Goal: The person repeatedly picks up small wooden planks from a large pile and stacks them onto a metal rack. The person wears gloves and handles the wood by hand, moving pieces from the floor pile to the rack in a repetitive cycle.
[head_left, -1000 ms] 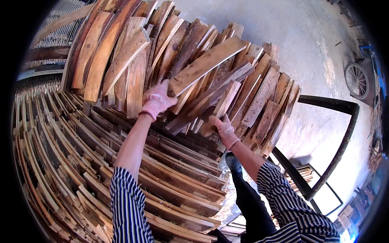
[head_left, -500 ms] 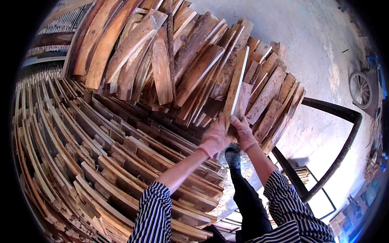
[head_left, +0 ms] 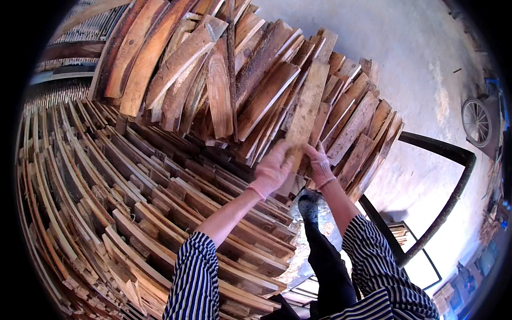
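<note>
A narrow, rough-sawn wooden board [head_left: 310, 98] slants up and away from me, its broad face turned toward me. My left hand [head_left: 274, 169], in a pale pink glove, is closed round the lower end of this board. At the board's right edge is my right hand [head_left: 321, 168], gloved alike, its fingers bent against the wood and partly hidden. Behind and around both hands leans a pile of loose boards [head_left: 264, 50], some with bark on them. Just right of the right hand, more boards [head_left: 353, 127] stand close together on a slant.
Long rows of stacked wooden strips [head_left: 133, 213] fill the left and lower left. A dark metal frame [head_left: 461, 151] juts out at the right over the pale floor [head_left: 384, 32]. Farther right stands a spoked wheel [head_left: 476, 122]. My shoe [head_left: 308, 207] is below my hands.
The board has turned from its narrow edge to its broad face. My left hand has shifted slightly left and down; the right hand stays close to the board's edge.
</note>
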Motion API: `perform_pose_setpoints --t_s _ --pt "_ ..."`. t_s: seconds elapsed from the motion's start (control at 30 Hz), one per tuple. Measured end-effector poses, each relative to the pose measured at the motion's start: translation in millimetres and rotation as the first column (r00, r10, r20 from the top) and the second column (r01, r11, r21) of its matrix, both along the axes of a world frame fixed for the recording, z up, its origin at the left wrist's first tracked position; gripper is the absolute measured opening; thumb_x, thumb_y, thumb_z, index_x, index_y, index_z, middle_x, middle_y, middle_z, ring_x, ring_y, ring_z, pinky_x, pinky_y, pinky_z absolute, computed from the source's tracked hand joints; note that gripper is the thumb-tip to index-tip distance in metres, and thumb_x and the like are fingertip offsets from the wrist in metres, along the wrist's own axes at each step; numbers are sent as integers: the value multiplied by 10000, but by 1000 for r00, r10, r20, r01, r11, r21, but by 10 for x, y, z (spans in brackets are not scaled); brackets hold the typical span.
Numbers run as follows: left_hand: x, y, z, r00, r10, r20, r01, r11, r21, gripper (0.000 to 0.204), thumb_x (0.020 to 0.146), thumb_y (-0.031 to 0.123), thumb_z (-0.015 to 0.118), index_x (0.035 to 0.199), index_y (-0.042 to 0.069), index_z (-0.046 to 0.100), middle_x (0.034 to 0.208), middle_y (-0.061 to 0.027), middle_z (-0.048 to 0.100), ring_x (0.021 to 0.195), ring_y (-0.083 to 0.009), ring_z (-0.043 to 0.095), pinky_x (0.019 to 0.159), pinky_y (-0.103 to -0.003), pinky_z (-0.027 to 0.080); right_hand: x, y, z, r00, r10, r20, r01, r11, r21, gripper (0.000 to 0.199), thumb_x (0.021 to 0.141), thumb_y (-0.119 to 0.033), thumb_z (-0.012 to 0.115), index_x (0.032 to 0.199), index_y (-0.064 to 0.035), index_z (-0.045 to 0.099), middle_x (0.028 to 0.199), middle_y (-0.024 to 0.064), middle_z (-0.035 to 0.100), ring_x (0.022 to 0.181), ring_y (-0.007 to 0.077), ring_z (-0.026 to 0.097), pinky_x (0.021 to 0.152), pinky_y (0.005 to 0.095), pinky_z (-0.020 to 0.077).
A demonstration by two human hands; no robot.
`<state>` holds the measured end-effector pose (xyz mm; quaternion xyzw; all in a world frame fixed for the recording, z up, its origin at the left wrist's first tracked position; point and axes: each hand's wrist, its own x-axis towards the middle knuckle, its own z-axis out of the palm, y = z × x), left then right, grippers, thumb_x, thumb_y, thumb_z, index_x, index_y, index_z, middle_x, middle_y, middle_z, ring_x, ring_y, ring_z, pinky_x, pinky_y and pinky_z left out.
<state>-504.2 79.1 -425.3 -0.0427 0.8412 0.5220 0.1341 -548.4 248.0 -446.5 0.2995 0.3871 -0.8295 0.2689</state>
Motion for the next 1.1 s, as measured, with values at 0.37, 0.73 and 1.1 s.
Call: perform_pose_setpoints --t_s 0.37,0.73,1.1 --pt "-185 -1294 -620 420 483 768 -889 390 241 1277 685 839 753 1619 85 318 1656 -124 339 1496 -318 339 1233 -527 259 -288 -459 -272 969 179 -173 -169 983 73 853 845 -200 844 1545 -41 382 1333 110 634 1153 216 621 1001 359 496" --pt "-20 -207 -356 447 642 623 -836 547 37 1203 811 514 863 1601 -53 155 1573 -207 430 1376 -262 461 1153 -370 389 -431 -46 -608 987 154 -44 -152 987 47 883 845 -297 874 1547 -99 378 1367 89 624 1205 254 624 1070 417 494" --pt "-403 860 647 695 -145 705 278 958 -76 709 933 675 628 1200 22 558 993 -129 648 842 -204 604 692 -369 468 -857 1268 -745 919 374 -121 -384 921 -67 576 926 -319 778 1427 -139 560 1152 -12 667 978 112 644 832 296 552"
